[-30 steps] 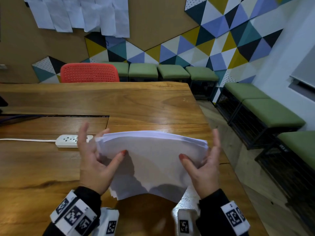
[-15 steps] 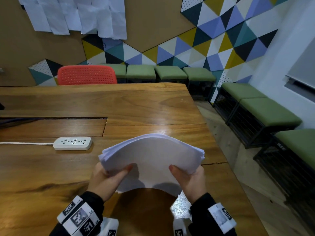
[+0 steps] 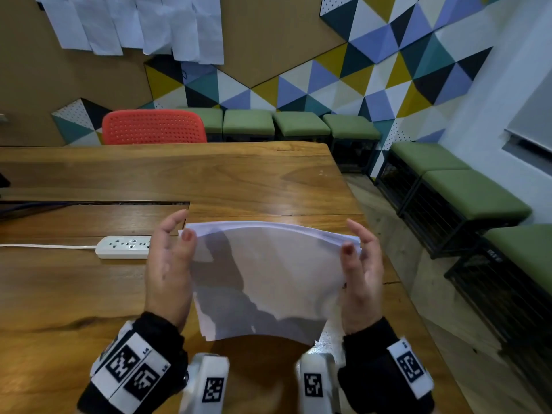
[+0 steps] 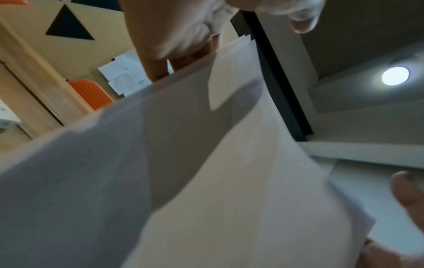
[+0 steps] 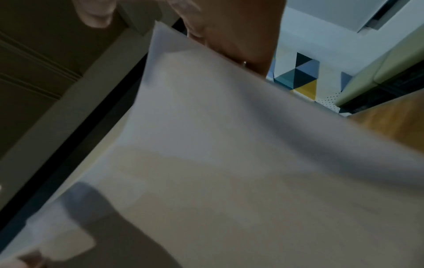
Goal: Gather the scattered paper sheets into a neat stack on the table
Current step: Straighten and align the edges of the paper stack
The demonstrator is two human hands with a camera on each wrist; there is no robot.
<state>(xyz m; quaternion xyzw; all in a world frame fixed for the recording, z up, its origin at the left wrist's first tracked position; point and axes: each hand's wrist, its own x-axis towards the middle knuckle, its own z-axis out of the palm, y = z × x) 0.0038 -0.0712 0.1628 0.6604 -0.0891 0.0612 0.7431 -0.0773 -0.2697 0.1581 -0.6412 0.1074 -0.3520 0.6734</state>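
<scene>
Left hand (image 3: 168,265) and right hand (image 3: 363,268) flank a bowed stack of paper sheets (image 3: 265,279), thumbs pinching its top corners, fingers loosely spread. Stack held upright above wooden table (image 3: 254,180). White power strip (image 3: 124,247) just left.

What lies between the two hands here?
In the head view, only the paper stack, bowed upward, spans from left hand to right hand.

Matt paper sheets (image 3: 268,276), glossy wood table (image 3: 239,180)
</scene>
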